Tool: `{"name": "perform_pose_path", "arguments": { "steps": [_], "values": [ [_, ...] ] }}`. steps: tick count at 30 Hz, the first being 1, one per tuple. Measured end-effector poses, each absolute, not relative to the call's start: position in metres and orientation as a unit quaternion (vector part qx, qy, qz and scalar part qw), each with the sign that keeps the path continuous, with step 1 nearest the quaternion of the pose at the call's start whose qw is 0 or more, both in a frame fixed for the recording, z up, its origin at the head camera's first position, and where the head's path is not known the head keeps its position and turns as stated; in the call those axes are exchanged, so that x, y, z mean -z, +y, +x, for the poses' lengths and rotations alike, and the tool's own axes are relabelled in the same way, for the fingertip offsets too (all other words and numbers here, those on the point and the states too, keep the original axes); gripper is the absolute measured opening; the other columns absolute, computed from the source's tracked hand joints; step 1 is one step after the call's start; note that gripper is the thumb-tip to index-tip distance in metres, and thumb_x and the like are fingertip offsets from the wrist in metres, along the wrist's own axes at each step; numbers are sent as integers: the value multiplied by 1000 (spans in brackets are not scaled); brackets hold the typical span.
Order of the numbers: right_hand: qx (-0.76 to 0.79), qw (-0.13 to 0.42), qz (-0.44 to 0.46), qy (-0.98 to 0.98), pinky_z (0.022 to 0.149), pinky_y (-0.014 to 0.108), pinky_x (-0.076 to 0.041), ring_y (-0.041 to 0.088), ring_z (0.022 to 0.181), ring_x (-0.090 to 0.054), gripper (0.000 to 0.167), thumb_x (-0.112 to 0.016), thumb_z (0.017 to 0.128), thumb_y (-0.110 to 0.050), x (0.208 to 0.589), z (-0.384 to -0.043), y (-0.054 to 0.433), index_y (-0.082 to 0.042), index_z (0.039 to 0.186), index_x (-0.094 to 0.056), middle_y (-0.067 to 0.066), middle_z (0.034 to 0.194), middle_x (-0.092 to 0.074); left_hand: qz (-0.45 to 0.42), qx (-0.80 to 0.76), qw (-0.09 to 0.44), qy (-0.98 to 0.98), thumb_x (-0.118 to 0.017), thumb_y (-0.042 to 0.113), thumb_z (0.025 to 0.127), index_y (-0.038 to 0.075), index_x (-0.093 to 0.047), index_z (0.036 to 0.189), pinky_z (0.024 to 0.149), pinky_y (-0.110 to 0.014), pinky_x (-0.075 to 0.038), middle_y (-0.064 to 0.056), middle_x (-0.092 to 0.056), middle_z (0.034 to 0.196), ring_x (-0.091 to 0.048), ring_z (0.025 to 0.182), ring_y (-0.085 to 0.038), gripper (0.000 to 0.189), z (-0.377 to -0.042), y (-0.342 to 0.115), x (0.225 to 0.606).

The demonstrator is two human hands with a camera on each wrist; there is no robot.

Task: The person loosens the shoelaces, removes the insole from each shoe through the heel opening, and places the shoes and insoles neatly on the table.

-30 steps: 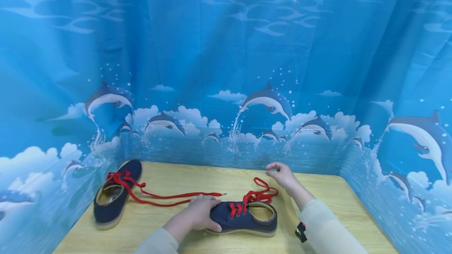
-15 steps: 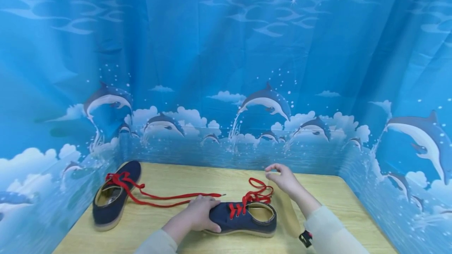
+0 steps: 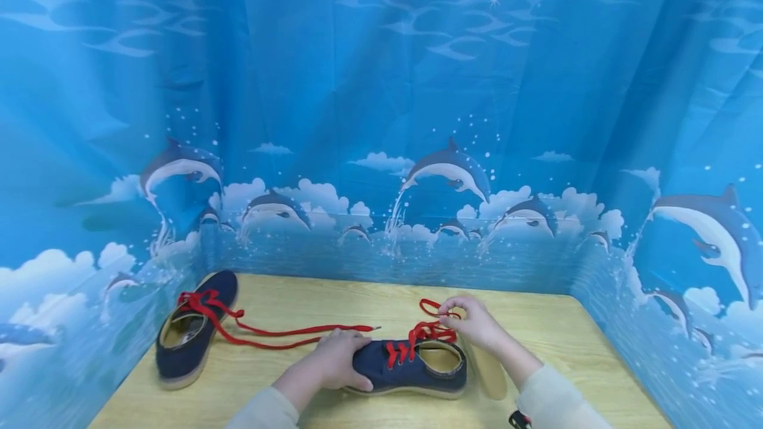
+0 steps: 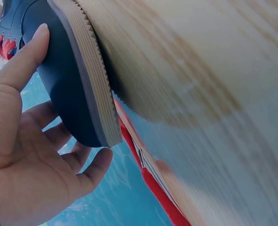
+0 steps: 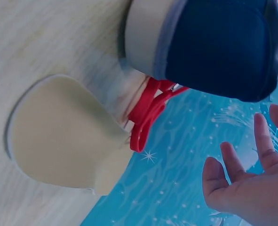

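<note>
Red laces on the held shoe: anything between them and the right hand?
Nothing visible: in the head view the right hand is at the red laces, with its fingers beside the loop. The insole lies beside the shoe, not between them.

On my feed the tabletop (image 3: 572,330) is pale wood grain, and I take the navy shoe (image 3: 417,376) as my landmark: it sits sole down, opening up, its bunched red lace (image 3: 429,332) behind it; I can't tell whether the far loop touches the wood. Just beside its heel, to the right, I see a beige insole (image 3: 491,378) lying flat. Well left of the navy shoe I have a second shoe (image 3: 185,359), and its long red strands (image 3: 286,333) run across toward the navy shoe's toe.
</note>
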State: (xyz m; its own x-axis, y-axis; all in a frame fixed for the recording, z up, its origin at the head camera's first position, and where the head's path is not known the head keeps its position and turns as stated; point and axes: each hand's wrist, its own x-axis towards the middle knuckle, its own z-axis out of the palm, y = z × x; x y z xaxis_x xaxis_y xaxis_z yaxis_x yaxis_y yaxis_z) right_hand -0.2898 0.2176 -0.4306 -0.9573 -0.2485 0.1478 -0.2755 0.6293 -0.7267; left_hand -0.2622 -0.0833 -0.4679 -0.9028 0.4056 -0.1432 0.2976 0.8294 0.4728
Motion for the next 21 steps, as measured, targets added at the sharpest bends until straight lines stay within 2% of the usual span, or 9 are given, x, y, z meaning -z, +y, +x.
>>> {"name": "perform_pose_path", "arguments": {
  "steps": [5,11,14,19,21],
  "values": [
    [-373,18,186,-909,99,61,-43,39,116,-54,6,-77,87,-12,439,-286,220,-12,91,-71,11,115,-65,188,-223,121,949,-88,47,72,13,-59,141,111,-65,-30,-14,-52,144,-36,139,-49,82,-263,-83,468],
    [-328,14,193,-925,93,60,-43,37,114,-53,9,-80,85,-19,447,-280,219,-20,86,-72,9,118,-65,190,-224,117,949,-88,46,72,13,-58,142,111,-66,-29,-14,-52,144,-35,139,-50,83,-262,-84,470],
    [-323,18,206,-924,97,63,-39,36,112,-55,9,-80,84,-18,450,-280,219,-20,84,-71,7,113,-67,191,-227,113,948,-89,46,72,12,-58,142,111,-66,-29,-15,-52,144,-34,139,-51,83,-262,-84,471],
    [-322,19,212,-922,108,72,-19,42,117,-55,13,-78,84,-13,454,-278,218,-19,78,-68,13,113,-67,192,-226,119,948,-88,47,73,12,-57,142,111,-64,-30,-13,-52,145,-37,138,-45,84,-265,-84,473],
    [-314,18,202,-927,108,73,-21,44,119,-53,16,-78,84,-14,454,-276,217,-20,77,-66,17,118,-66,193,-224,121,948,-88,48,72,13,-57,142,110,-62,-32,-11,-53,144,-40,136,-41,84,-266,-85,473]
  ]
}}
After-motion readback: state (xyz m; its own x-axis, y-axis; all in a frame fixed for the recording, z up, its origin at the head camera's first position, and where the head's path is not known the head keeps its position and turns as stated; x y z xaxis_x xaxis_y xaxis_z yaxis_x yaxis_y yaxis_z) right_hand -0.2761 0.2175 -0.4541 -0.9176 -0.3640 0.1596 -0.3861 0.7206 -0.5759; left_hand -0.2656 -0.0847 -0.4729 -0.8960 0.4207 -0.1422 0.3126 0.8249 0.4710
